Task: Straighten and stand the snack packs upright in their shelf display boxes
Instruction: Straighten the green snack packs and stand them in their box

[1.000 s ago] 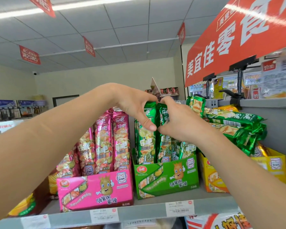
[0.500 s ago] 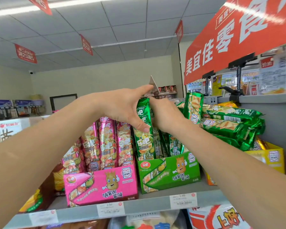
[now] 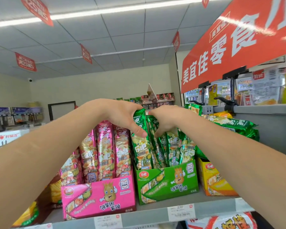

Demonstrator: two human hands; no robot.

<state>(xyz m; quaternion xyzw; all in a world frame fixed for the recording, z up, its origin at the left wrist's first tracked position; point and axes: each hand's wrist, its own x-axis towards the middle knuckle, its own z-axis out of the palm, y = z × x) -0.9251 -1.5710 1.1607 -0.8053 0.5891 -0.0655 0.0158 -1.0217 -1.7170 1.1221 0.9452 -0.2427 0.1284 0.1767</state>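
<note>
At the centre of the grey shelf (image 3: 147, 217), in the green cardboard display box (image 3: 167, 184), the left hand (image 3: 120, 116) pinches the top of a tall green foil snack pack (image 3: 139, 146), thumb down its front, likely to draw it upright. The right hand (image 3: 165, 119), at its 3 o'clock, curls round the tops of the neighbouring green packs (image 3: 172, 146), apparently to steady them. The pinched pack stands near vertical and glossy; its neighbours lean.

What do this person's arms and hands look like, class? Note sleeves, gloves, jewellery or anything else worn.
The left forearm and right forearm are bare right to the picture's edge; no sleeve shows. The left hand and right hand wear no gloves, and no watch, bracelet or ring is visible.
</note>
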